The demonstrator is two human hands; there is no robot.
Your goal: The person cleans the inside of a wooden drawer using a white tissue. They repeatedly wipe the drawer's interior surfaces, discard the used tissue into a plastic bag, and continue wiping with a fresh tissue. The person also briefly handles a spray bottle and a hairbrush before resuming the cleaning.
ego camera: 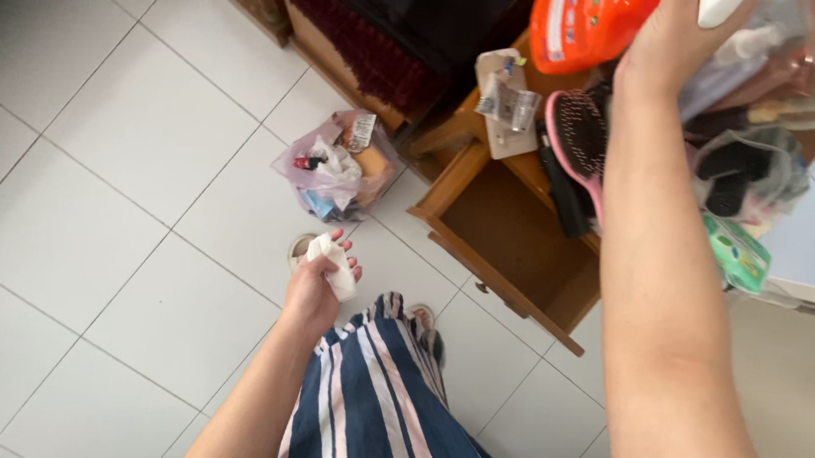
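Observation:
My left hand (315, 285) hangs low over the white tiled floor, its fingers closed around a crumpled white tissue (335, 262). My right hand (670, 35) is raised at the top of the view, above a wooden dresser (532, 176). It grips a white object (720, 4) that the frame edge cuts off. Just left of that hand stands an orange bottle (582, 15). A pink hairbrush (575, 141) lies on the dresser top beside my forearm.
An open, empty wooden drawer (516, 239) juts out over the floor. A clear plastic bag of rubbish (339, 168) sits on the tiles next to it. Clear bags and a green packet (736, 253) crowd the dresser's right side. My striped skirt (380, 406) fills the bottom.

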